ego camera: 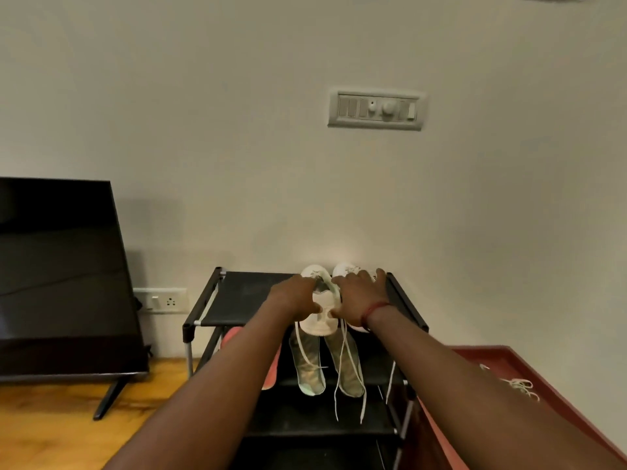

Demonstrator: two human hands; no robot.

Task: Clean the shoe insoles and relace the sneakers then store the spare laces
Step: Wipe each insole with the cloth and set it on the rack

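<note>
Two white sneakers stand side by side on the top shelf of a black shoe rack (251, 296). My left hand (294, 296) grips the left sneaker (322, 320) on its left side. My right hand (359, 296) touches the same sneaker near the tongue and lies over the right sneaker (344, 270), hiding most of it. White laces (341, 368) hang loose from the sneakers down past the shelf below. Two greenish insoles (310, 368) lie on the second shelf. Spare white laces (519, 385) lie on a red tray (549, 378) at the right.
An orange-pink shoe or insole (273, 374) lies on the second shelf, mostly behind my left arm. A black TV (57, 279) stands on the wooden floor (61, 432) at the left. A wall socket (163, 301) and a switch panel (376, 110) are on the wall.
</note>
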